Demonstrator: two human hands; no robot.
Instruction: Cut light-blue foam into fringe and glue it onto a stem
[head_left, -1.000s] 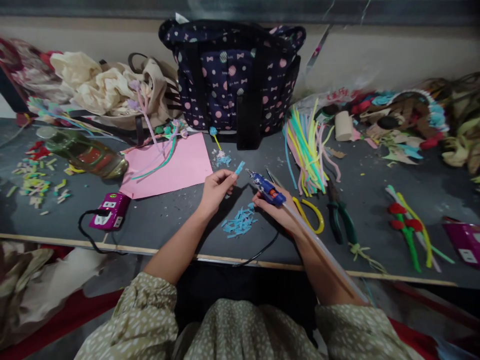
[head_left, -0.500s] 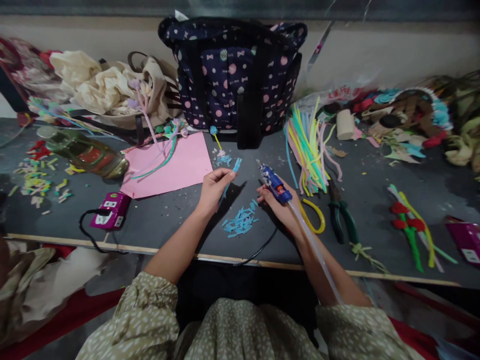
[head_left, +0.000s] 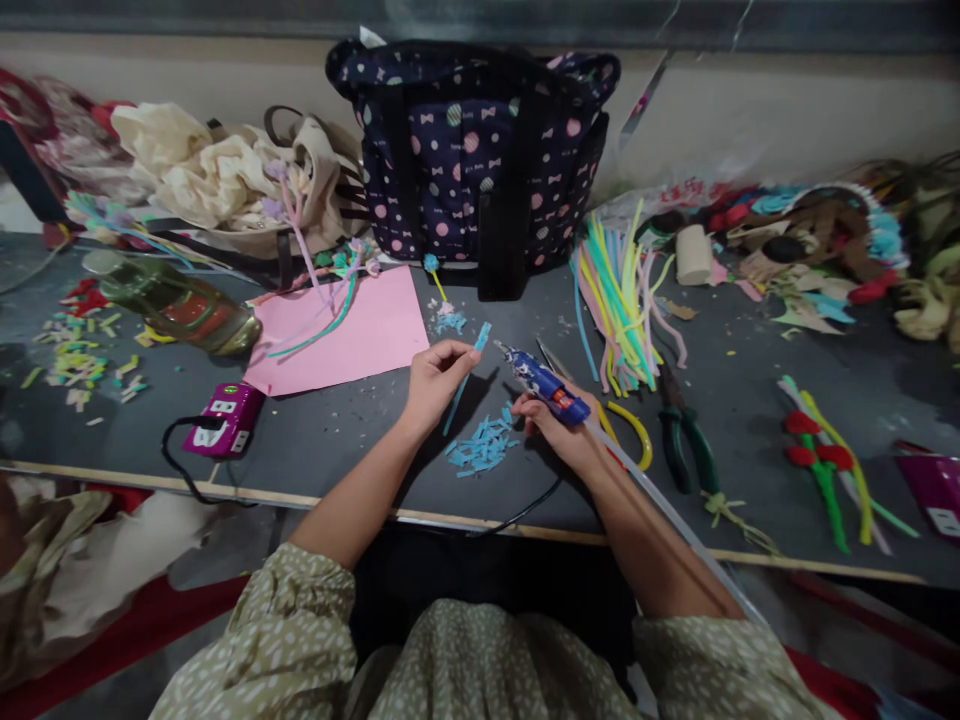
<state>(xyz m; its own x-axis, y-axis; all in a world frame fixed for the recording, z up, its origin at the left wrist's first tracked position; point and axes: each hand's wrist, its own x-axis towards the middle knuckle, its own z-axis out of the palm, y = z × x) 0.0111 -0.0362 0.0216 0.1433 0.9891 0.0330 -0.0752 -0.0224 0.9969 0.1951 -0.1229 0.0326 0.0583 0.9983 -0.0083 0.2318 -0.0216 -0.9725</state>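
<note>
My left hand pinches a thin blue pipe cleaner whose tip points up and right. My right hand grips a blue hot glue gun with a clear glue stick running back along my forearm. The gun's nozzle points left, a short gap from the pipe cleaner's tip. Between both hands, on the dark table, lies a small pile of blue cut pieces.
A dotted navy bag stands at the back. Pink paper, a purple power strip, a bundle of pipe cleaners, yellow-handled scissors, green pliers and red-and-green stems lie around.
The glue gun's nozzle swung back left toward the pipe cleaner tip after pulling away. My left hand shifted slightly right and down with the pipe cleaner.
</note>
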